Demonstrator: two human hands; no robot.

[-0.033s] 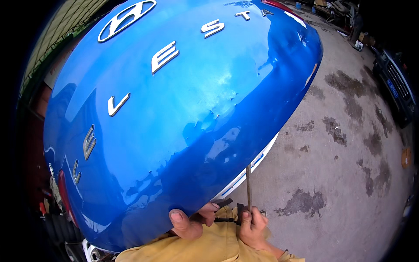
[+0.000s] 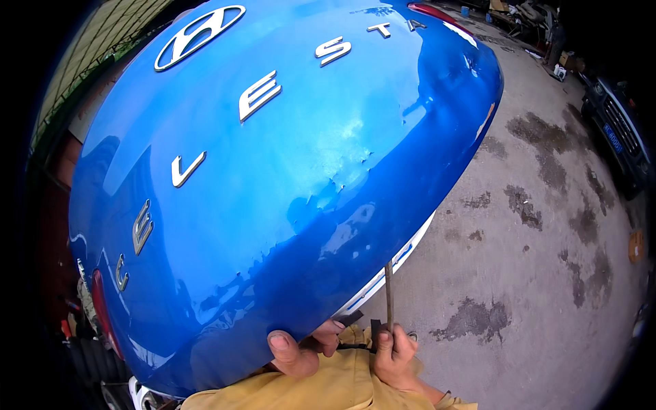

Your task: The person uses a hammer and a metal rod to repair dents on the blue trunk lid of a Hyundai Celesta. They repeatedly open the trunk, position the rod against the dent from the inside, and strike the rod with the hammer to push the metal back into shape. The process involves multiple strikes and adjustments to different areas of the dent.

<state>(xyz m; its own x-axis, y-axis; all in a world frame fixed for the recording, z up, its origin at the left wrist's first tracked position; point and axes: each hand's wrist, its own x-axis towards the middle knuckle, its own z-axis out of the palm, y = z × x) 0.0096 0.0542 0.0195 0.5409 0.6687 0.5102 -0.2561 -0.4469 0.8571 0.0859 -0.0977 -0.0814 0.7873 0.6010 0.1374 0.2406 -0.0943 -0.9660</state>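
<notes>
Rod point(image 2: 389, 295) fills your right hand's grip point(image 2: 395, 359), thumb up; leftward, your left hand point(image 2: 298, 357), closure unclear, touches blue bodywork point(image 2: 287, 171).

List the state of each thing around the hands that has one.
Blue panel: rippled, paint chipped
Rod: roughly upright in view, upper end hidden
Right hand: closed around the rod
Left hand: thumb at the panel's edge, grip partly hidden
Chrome letters: attached
Floor: stained

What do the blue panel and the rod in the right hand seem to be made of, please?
Blue panel: probably painted sheet metal, glossy, judging by its mirror-like reflections and small creases.
Rod: likely metal, dull brownish-grey, being slim and straight, though its surface is hard to judge.
</notes>
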